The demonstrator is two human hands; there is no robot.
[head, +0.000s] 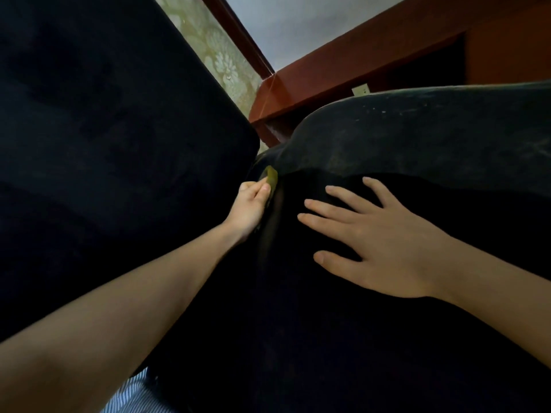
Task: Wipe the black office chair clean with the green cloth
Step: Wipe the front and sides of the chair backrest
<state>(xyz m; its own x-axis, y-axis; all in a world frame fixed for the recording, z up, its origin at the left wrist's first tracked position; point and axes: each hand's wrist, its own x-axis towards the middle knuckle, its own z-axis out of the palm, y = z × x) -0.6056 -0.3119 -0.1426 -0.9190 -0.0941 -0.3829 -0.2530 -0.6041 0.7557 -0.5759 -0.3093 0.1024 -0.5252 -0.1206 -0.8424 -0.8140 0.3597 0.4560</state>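
we see left hand [248,206] pinching green cloth [272,177] — cloth sits in the gap between two black pads | right hand [378,245] flat, fingers spread, on black office chair [298,338] just right of cloth | red-brown wood trim [328,76] far right

Green cloth [272,177] in black chair [298,308] crevice.

Black chair [119,144], seemingly olive-green cloth [271,176].
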